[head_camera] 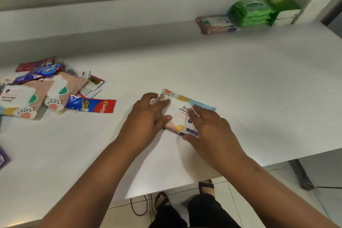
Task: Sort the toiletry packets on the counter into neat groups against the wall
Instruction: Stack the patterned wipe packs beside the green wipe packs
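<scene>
A patterned wipes packet (180,110) with a white label lies flat on the white counter (240,83), near its front edge. My left hand (148,116) holds its left end, fingers over the top and thumb at the side. My right hand (209,126) grips its right end the same way. At the far right, against the wall, lies another patterned wipes packet (215,24) beside a stack of green wipes packs (249,13). A loose pile of packets (37,90) sits at the left, with a red and blue toothpaste sachet (90,106) at its edge.
A raised white ledge (129,11) runs along the wall behind the counter. A purple packet (2,157) shows at the left border. Below the counter's front edge are my feet in sandals (185,196), a black cable and a tiled floor.
</scene>
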### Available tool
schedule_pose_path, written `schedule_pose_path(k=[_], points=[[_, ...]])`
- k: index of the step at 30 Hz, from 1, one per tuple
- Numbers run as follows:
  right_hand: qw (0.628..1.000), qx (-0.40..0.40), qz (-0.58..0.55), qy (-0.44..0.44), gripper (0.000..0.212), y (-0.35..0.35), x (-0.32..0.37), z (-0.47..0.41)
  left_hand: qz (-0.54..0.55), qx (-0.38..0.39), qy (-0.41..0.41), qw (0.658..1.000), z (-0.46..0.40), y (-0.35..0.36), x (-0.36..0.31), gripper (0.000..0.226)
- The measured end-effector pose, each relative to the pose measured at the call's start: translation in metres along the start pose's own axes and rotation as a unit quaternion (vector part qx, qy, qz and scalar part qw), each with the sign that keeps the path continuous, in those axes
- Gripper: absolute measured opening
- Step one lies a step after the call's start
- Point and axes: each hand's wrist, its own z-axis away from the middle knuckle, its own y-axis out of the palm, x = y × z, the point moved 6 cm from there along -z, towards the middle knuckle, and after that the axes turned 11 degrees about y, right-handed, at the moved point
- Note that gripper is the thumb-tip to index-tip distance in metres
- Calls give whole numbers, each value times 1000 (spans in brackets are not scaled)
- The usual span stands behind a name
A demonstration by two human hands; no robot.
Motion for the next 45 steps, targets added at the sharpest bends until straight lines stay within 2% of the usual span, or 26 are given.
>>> schedule_pose_path(k=[2,8,19,21,25,28,30,33,35,41,45], points=[[1000,2,-5,7,71,-2,-12,-6,-11,7,18,1000,-8,8,-11,37],[1000,24,1,11,64,-12,-55,-36,-26,29,-14,999,-46,30,-37,40],[1000,14,-10,3,57,-51,-156,-107,-9,-2,-83,997,-141,76,-84,41],[1000,6,-7,1,58,-56,-169,-119,-10,-11,-98,995,-155,82,-90,49],[996,-70,-45,28,54,-77,-202,-144,32,-72,-199,977,-183,90,-96,91],[993,-105,-41,43,40,-87,-222,-169,15,-86,-277,957,-203,93,-92,99],[990,-97,-79,63,38,-88,-231,-186,11,-85,-301,950,-218,97,-88,93],[982,-104,-136,85,35,-90,-237,-205,20,-78,-316,945,-236,102,-80,66],[975,-113,-165,99,34,-93,-240,-218,22,-61,-322,945,-250,102,-75,57],[927,-77,-333,155,16,-102,-245,-254,70,-63,-318,943,-280,103,-59,52],[910,-80,-374,159,22,-106,-242,-275,91,-93,-302,944,-289,103,-51,40]])
